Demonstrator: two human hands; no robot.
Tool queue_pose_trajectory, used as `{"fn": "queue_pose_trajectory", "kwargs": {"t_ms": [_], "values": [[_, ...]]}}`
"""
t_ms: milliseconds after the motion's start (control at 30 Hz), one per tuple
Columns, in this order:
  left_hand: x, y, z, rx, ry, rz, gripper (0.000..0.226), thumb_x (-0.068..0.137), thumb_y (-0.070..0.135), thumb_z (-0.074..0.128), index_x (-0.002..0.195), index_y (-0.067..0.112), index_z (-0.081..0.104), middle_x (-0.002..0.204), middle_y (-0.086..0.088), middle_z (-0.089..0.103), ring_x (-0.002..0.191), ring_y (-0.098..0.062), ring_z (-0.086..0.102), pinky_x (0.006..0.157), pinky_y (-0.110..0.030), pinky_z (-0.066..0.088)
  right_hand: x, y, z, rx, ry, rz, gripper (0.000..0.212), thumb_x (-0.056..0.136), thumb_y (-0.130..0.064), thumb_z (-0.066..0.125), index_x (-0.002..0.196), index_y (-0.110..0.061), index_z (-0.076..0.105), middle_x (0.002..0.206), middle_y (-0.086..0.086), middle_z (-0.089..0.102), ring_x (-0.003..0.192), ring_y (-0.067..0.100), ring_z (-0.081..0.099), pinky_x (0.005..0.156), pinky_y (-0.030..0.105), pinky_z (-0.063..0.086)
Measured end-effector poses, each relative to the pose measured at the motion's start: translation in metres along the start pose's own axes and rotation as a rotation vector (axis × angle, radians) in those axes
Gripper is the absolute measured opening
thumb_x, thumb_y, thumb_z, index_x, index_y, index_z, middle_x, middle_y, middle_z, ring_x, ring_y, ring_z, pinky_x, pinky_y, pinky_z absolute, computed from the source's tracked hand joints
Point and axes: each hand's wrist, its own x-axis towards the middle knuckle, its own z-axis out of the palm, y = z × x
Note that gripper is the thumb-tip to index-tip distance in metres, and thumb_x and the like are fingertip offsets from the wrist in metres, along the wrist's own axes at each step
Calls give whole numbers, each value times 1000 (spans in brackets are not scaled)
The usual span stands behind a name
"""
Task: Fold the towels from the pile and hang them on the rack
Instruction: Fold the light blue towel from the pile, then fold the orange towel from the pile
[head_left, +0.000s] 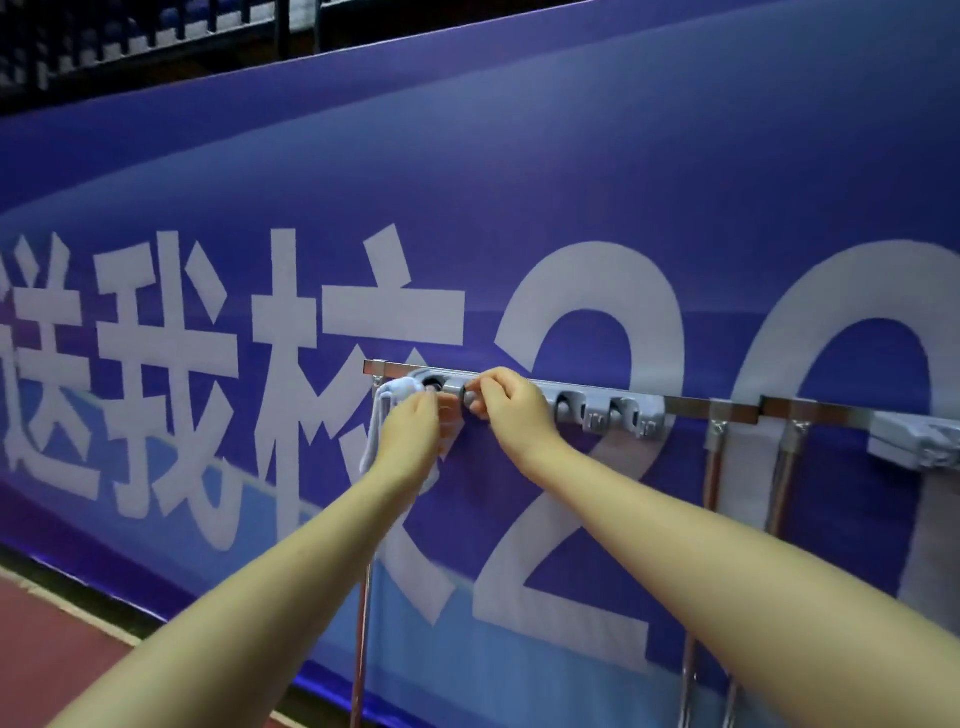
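Note:
A metal rack rail (696, 404) runs across a blue banner, carrying a grey holder strip (597, 408) with round clips. A pale blue towel (387, 410) hangs bunched at the strip's left end. My left hand (410, 439) holds the towel up against the leftmost clip. Just to its right, my right hand (506, 408) pinches a round clip on the strip. The lower part of the towel is hidden behind my left hand and wrist.
A blue banner (571, 208) with large white characters fills the background behind the rack. Chrome rack legs (362, 649) drop toward the floor. A second grey holder (919, 441) sits at the right end of the rail. Reddish floor (47, 649) lies at bottom left.

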Motion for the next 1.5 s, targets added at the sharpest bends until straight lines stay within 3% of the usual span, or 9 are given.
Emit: {"fn": "queue_pose_trajectory", "kwargs": {"t_ms": [300,700,867,1000,1067,1133,1200,1367,1500], "values": [[-149,-31,64,-30,-94,-59,24,90,7,38,71,12,52,67,-5,51,59,-18,46,58,-26,42,-171,24,-76,359,315,327,30,92,-1,37,71,-14,53,62,2,48,56,13,43,48,20,36],[-267,-190,169,146,-433,-365,23,98,11,36,92,13,58,76,-2,55,62,-17,50,59,-26,42,-360,171,-154,242,404,884,22,95,-5,36,76,-15,45,62,4,45,48,15,39,37,18,28],[-306,-292,187,268,-492,-486,14,96,21,49,87,19,59,88,-5,62,82,-22,56,78,-36,47,-447,246,-142,141,316,1166,22,93,-5,37,75,-14,46,59,5,47,47,17,41,42,20,28],[-330,-369,175,373,-515,-599,22,98,20,48,111,11,62,113,-13,66,106,-29,61,97,-43,49,-511,307,-122,27,279,1350,21,90,-11,40,72,-12,51,76,13,58,69,27,54,66,37,47],[-338,-399,162,436,-521,-673,26,98,17,45,115,5,60,110,-16,65,99,-31,62,87,-36,50,-540,332,-116,-34,274,1445,23,89,-21,40,79,-8,56,81,12,58,75,27,55,76,40,50],[-343,-433,150,538,-555,-709,25,96,15,43,104,-1,61,92,-22,64,85,-34,62,72,-33,46,-561,350,-113,-14,272,1523,22,92,-22,43,79,-10,56,73,3,55,65,20,53,67,33,49],[-346,-464,143,626,-590,-733,23,97,15,42,95,2,61,99,-30,63,97,-41,61,79,-39,47,-578,373,-108,-3,220,1577,24,94,-17,47,71,-21,52,71,-3,53,66,17,52,70,31,49],[-360,-529,159,796,-735,-750,30,100,13,41,109,-4,63,119,-26,62,114,-39,55,90,-35,39,-612,447,-69,-26,-62,1710,22,91,-16,51,70,-22,54,77,4,58,74,23,57,70,33,51],[-389,-590,174,880,-957,-699,44,94,35,40,121,8,61,120,-18,63,114,-36,57,97,-38,43,-653,497,-43,-140,-390,1689,24,89,-19,47,67,-22,55,80,8,62,84,30,66,69,36,49]]}}
